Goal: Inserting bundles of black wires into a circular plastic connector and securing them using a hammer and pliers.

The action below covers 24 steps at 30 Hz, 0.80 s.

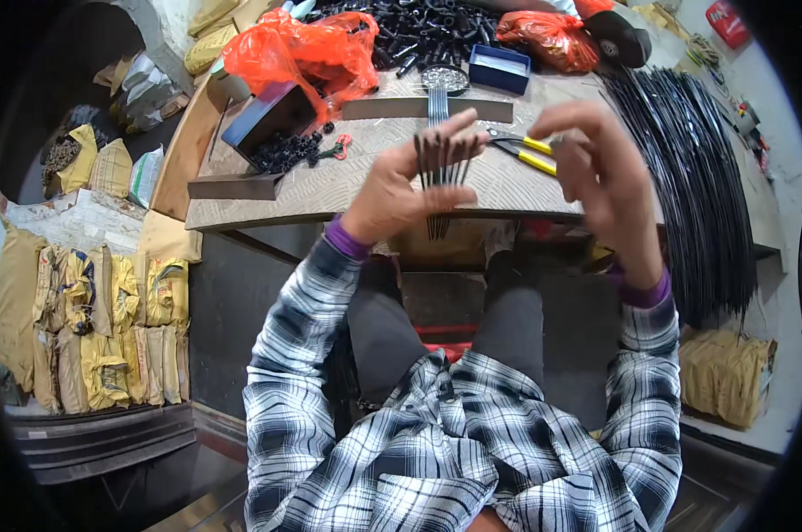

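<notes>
From where I stand, the broad desk (330, 191) fills the space in front of the person. Along its right side lies a great sheaf of long black rods (693, 177), their near ends hanging past the edge. A heap of black parts (427, 31) covers the back, with a crumpled orange-red bag (299, 58) at its left. Over the desk's right part the right hand (600, 164) is raised, fingers curled; I can't tell whether it pinches anything. The left hand (418, 182) is at the front edge, gripping between thumb and fingers. Near the right hand lie yellow-handled pliers (535, 160). Smallest are the thin black strands (436, 164) in the left hand, fanned at the top and gathered lower down, their tips reaching below the thumb.
</notes>
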Each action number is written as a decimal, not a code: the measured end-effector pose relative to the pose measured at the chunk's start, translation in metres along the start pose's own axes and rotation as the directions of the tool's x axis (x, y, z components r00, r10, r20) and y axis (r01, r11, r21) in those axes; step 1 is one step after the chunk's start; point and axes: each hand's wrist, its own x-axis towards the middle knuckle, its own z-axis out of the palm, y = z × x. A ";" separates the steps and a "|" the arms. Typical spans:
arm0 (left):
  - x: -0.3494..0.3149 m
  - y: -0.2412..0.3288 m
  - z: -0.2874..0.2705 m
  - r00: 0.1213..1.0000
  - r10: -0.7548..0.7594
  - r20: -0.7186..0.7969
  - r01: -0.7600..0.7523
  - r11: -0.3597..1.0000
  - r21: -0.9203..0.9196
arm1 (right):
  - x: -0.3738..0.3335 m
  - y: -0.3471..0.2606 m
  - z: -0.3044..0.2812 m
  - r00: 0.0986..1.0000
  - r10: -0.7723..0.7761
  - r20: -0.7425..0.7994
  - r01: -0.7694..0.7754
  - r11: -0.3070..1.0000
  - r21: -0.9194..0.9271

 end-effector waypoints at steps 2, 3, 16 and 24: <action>0.008 0.026 0.007 1.000 0.013 0.001 -0.013 0.999 -0.038 | -0.002 -0.007 0.009 0.910 -0.399 -0.111 0.351 0.885 -0.307; 0.010 0.035 0.007 1.000 0.023 0.001 -0.023 0.999 -0.030 | -0.004 -0.012 0.017 0.913 -0.369 -0.173 0.291 0.888 -0.357; 0.012 0.048 0.009 0.997 0.063 -0.048 -0.051 0.971 0.233 | -0.002 0.016 0.047 0.917 -0.175 -0.359 0.181 0.983 -0.017; 0.017 0.045 0.010 0.996 0.083 -0.035 -0.073 0.972 0.225 | -0.001 0.017 0.043 0.917 -0.194 -0.348 0.179 0.981 -0.077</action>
